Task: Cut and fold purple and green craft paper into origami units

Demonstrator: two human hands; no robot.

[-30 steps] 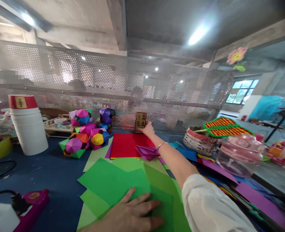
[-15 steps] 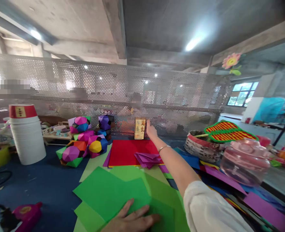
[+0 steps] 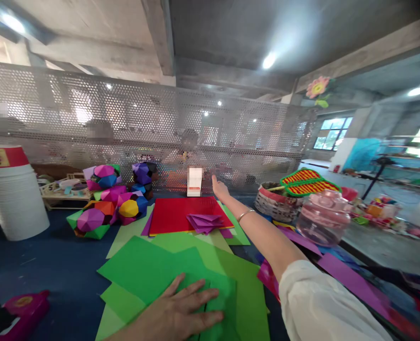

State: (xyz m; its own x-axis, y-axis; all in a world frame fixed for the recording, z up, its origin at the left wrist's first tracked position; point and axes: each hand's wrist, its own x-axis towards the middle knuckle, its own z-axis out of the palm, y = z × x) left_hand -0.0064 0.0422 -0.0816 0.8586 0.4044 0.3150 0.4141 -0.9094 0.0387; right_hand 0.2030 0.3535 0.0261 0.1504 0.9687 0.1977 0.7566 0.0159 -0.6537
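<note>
My left hand point(image 3: 185, 308) lies flat with fingers spread on green paper sheets point(image 3: 135, 265). My right arm is stretched far forward. At its end my right hand point(image 3: 220, 188) is raised with a finger extended, holding nothing; its other fingers are hard to make out. Just left of it, apart from the finger, an upright phone point(image 3: 195, 181) shows a mostly white screen. Between me and the phone lie red paper sheets point(image 3: 170, 213), with several folded purple paper pieces point(image 3: 205, 221) on top.
Folded paper balls point(image 3: 91, 219), a cup stack point(image 3: 14, 199) and a magenta tool point(image 3: 27, 310) are on the left. At right stand a woven basket point(image 3: 277, 203), a fan-shaped woven piece point(image 3: 307, 182), a pink bottle point(image 3: 324, 220) and purple sheets point(image 3: 352, 284). A perforated screen point(image 3: 153, 109) closes the back.
The view has turned to the right. My right hand has drawn a little away from the phone, whose screen went from a yellowish picture to white. More of my left hand shows on the green paper.
</note>
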